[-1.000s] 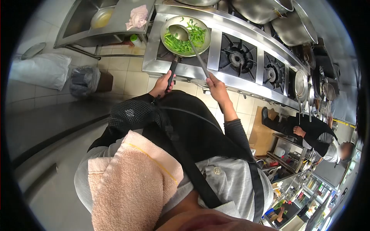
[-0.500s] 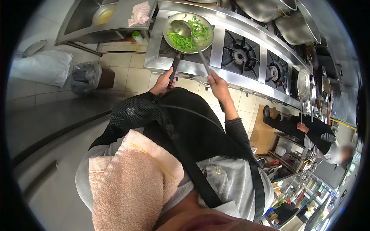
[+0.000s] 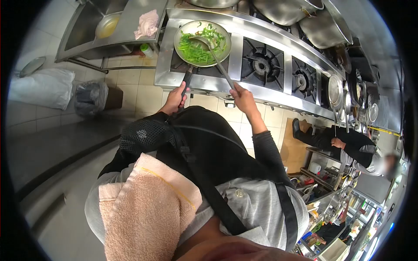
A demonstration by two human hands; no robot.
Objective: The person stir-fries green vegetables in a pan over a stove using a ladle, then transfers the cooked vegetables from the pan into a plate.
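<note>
Both hands are closed firmly: the left hand (image 3: 175,96) has its fingers wrapped round the black handle (image 3: 187,78) of a pan (image 3: 221,56), and the right hand (image 3: 244,98) is closed on the long shaft of a metal ladle (image 3: 223,69). This pan is in the upper middle of the frame, at the left end of the steel stove (image 3: 235,54), above the leftmost burner. Its handle points down in the frame and passes over the front edge of the stove. To the left, the side of the stove is just beside the steel counter (image 3: 136,38), where a pink cloth (image 3: 147,22) lies near the corner. Above the pan, the raised back ledge of the stove is near its rim. More room is open to the right of the pan, over the steel strip and the grates of the middle burner (image 3: 262,64) and the right burner (image 3: 301,81). Large pots (image 3: 324,30) limit the space in the upper right. The pan looks round and pale inside, with sloping sides. Green leaves and stems (image 3: 193,53) lie in a loose, shiny heap, thicker at the lower left, and the ladle bowl is among them, slightly blurred.
</note>
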